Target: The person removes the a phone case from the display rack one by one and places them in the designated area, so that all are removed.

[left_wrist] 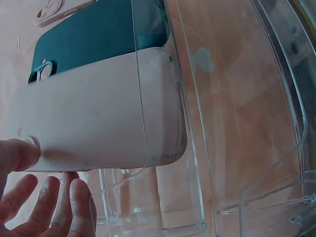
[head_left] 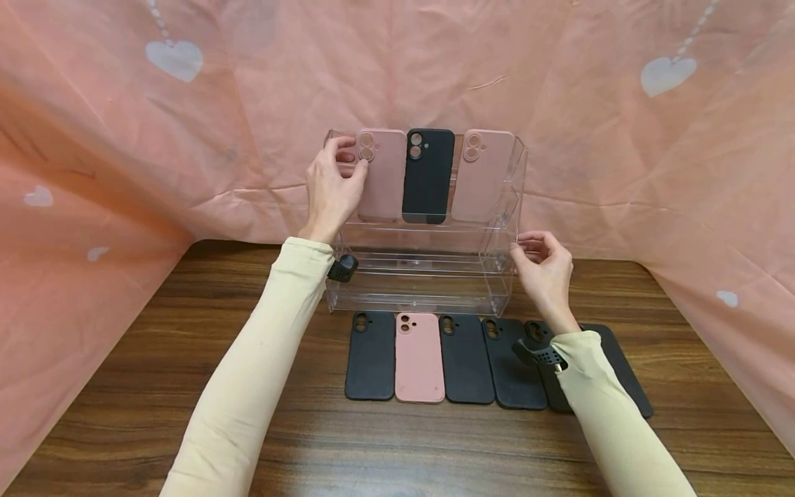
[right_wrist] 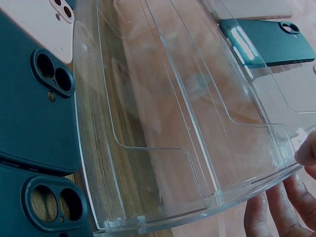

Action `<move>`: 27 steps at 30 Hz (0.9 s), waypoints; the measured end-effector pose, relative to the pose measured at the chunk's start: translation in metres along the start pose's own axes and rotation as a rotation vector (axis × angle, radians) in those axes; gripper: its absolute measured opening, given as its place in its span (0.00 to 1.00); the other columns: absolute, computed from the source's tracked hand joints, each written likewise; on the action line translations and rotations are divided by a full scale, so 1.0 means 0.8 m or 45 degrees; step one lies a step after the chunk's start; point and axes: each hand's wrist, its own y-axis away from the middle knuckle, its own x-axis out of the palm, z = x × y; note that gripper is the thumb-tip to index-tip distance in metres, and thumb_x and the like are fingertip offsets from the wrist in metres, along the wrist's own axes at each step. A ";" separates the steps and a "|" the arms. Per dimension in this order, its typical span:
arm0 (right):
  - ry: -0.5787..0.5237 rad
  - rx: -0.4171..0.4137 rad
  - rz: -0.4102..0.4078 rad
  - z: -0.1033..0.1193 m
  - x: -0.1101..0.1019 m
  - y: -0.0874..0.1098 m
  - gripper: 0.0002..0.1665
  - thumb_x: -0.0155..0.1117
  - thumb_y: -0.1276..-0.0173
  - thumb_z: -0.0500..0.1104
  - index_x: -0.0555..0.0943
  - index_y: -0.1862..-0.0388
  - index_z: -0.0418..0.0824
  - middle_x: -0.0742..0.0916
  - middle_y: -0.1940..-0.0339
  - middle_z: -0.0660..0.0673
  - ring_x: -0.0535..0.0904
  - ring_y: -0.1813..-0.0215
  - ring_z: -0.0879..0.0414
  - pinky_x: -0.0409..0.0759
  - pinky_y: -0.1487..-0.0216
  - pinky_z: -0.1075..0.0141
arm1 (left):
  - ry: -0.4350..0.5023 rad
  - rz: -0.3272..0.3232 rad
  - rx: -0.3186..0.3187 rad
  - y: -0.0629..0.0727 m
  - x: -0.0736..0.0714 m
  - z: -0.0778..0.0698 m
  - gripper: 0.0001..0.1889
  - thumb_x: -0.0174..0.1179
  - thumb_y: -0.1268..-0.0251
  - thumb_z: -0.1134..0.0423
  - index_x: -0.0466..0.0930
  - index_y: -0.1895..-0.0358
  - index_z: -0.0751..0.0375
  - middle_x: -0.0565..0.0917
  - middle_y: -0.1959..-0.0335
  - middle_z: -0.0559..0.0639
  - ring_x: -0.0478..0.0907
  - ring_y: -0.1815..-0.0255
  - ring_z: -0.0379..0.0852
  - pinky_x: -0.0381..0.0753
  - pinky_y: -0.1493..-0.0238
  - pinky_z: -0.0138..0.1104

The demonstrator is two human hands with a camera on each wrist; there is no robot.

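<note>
At the top tier of a clear plastic display stand (head_left: 428,302), my left hand (head_left: 332,183) pinches the edge of the left pink phone case (head_left: 383,179), thumb by its camera holes. A black phone case (head_left: 428,176) stands beside it, then another pink phone case (head_left: 481,179) on the right, all upright in the same tier. The left wrist view shows the pinched case (left_wrist: 98,113) overlapping the dark one (left_wrist: 98,39). My right hand (head_left: 546,266) grips the stand's right side wall, with thumb and fingers on either side of the edge in the right wrist view.
In front of the stand a row of phone cases lies flat on the wooden table (head_left: 186,386): one pink case (head_left: 419,359) and several black ones, such as the leftmost case (head_left: 370,355). My right forearm passes over the row's right end. Behind hangs a pink cloth (head_left: 279,83).
</note>
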 end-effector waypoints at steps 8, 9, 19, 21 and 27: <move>-0.002 0.005 -0.004 -0.002 0.002 0.000 0.11 0.65 0.33 0.37 0.82 0.53 0.34 0.85 0.68 0.56 0.84 0.70 0.71 0.86 0.72 0.72 | 0.093 -0.001 0.008 0.000 0.000 0.002 0.17 0.63 0.31 0.64 0.80 0.42 0.63 0.86 0.46 0.59 0.88 0.50 0.52 0.87 0.46 0.34; -0.002 0.005 -0.004 -0.002 0.002 0.000 0.11 0.65 0.33 0.37 0.82 0.53 0.34 0.85 0.67 0.55 0.84 0.69 0.71 0.86 0.72 0.72 | 0.119 -0.001 0.009 0.000 -0.001 0.003 0.16 0.63 0.31 0.64 0.80 0.42 0.64 0.86 0.46 0.59 0.88 0.50 0.52 0.87 0.46 0.34; -0.009 -0.001 -0.010 -0.004 0.003 -0.001 0.10 0.65 0.33 0.36 0.82 0.54 0.35 0.85 0.68 0.55 0.84 0.70 0.70 0.86 0.72 0.72 | 0.254 -0.024 0.064 0.000 -0.006 0.009 0.14 0.64 0.30 0.66 0.81 0.44 0.62 0.87 0.49 0.59 0.87 0.53 0.51 0.86 0.48 0.34; -0.009 0.003 -0.008 -0.004 0.003 -0.001 0.10 0.65 0.33 0.37 0.82 0.54 0.35 0.85 0.67 0.55 0.84 0.69 0.70 0.86 0.72 0.72 | 0.272 -0.039 0.083 -0.001 -0.006 0.009 0.14 0.64 0.30 0.66 0.81 0.44 0.61 0.87 0.49 0.58 0.87 0.53 0.51 0.86 0.48 0.34; -0.010 0.002 -0.013 -0.004 0.003 -0.001 0.09 0.65 0.33 0.37 0.82 0.54 0.36 0.87 0.65 0.51 0.85 0.69 0.69 0.86 0.72 0.72 | 0.360 -0.087 0.133 -0.002 -0.011 0.003 0.14 0.64 0.30 0.65 0.82 0.44 0.60 0.87 0.51 0.58 0.86 0.55 0.49 0.87 0.48 0.34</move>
